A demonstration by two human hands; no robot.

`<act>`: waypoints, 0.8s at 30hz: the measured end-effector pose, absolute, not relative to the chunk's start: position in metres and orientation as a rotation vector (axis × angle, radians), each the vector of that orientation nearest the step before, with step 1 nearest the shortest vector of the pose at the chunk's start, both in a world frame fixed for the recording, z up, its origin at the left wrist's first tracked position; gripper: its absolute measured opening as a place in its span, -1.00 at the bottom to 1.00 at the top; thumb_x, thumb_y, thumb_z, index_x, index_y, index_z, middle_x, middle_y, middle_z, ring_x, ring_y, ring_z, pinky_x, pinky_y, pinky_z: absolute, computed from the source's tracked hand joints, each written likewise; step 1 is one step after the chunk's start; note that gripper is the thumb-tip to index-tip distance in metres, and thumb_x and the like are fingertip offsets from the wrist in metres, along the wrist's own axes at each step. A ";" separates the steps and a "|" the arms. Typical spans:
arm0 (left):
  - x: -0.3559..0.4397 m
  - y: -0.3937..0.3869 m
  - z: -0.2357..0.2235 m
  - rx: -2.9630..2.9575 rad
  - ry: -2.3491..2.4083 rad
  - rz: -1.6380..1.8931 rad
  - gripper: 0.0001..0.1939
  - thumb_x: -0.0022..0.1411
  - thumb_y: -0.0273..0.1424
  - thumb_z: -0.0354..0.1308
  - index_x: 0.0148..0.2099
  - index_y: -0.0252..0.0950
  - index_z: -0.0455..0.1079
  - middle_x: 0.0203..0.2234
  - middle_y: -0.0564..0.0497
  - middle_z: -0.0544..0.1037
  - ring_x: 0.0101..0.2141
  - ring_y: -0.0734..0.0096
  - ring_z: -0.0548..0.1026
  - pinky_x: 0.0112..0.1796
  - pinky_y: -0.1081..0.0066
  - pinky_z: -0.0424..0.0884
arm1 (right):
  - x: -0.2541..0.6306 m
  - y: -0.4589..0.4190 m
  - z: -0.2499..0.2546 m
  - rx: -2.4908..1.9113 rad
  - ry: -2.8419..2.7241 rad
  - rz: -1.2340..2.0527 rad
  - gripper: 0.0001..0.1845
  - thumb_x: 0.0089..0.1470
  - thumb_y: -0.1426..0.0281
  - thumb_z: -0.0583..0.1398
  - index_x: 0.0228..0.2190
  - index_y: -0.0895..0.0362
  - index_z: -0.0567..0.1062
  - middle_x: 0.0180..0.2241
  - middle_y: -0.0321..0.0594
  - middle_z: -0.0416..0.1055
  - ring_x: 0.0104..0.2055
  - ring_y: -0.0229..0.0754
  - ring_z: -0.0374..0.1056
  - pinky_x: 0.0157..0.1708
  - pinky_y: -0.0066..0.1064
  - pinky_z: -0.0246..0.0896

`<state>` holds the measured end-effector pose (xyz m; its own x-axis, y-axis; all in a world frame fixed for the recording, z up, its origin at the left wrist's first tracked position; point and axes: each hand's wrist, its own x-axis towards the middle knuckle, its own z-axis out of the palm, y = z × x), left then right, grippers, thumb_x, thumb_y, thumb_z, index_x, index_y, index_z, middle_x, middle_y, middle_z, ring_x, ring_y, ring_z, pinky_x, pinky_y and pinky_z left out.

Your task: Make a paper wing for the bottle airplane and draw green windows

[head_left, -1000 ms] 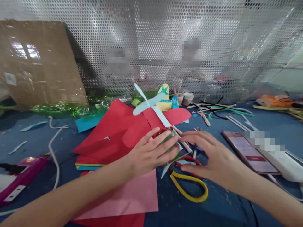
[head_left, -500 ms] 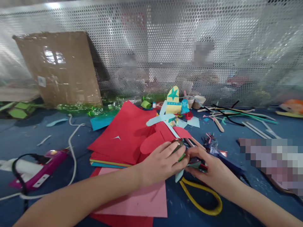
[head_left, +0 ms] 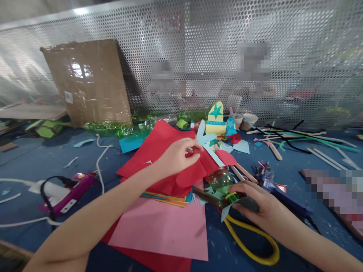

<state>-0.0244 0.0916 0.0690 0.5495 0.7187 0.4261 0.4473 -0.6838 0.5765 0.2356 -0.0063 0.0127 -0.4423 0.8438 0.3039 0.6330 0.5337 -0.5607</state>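
My right hand (head_left: 252, 202) grips a clear green plastic bottle (head_left: 221, 179) by its neck, at the green cap. A dark, flat piece under that hand is partly hidden, and I cannot tell what it is. My left hand (head_left: 181, 153) hovers over the red paper, thumb and fingers curved with a gap between them. Its fingertips are beside a light blue paper propeller (head_left: 208, 139), covering one blade. Rounded red paper pieces (head_left: 191, 175) lie between the hands, against the bottle.
Stacked red sheets (head_left: 159, 139) and a pink sheet (head_left: 161, 230) lie at centre. A yellow loop (head_left: 255, 241) is near my right wrist, beside a blue glue gun (head_left: 292, 200). At left are a purple power strip (head_left: 68, 200) and cords. Cardboard (head_left: 90, 83) leans on the mesh.
My left hand has left the bottle and moved up and left to the paper propeller. The bottle now shows more fully, its neck still in my right hand. The view has shifted slightly.
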 end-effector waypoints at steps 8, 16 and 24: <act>-0.037 0.112 0.059 2.429 0.920 0.679 -0.92 0.11 -0.48 0.30 -0.30 -0.25 0.48 -0.33 0.01 0.62 -0.29 0.33 0.53 -0.26 0.35 0.44 | 0.238 -0.005 0.003 -1.142 -2.243 0.500 -0.76 0.21 0.51 0.14 -0.15 -0.04 0.47 -0.12 -0.15 0.51 -0.08 -0.04 0.53 -0.08 -0.18 0.50; -0.031 0.113 0.051 2.503 0.910 0.666 -0.91 0.16 -0.52 0.31 -0.34 -0.26 0.46 -0.34 0.02 0.60 -0.24 0.28 0.51 -0.12 0.23 0.39 | 0.241 -0.006 0.008 -1.117 -2.299 0.492 -0.76 0.21 0.53 0.15 -0.15 -0.02 0.46 -0.15 -0.15 0.50 -0.13 -0.07 0.54 -0.14 -0.24 0.52; -0.028 0.106 0.053 2.473 0.917 0.814 -0.74 0.06 -0.52 0.32 -0.18 -0.23 0.42 -0.19 -0.03 0.57 -0.12 0.20 0.46 -0.02 0.13 0.34 | 0.241 -0.005 0.011 -1.081 -2.270 0.493 -0.75 0.19 0.53 0.15 -0.16 -0.05 0.49 -0.17 -0.18 0.52 -0.14 -0.08 0.54 -0.16 -0.29 0.52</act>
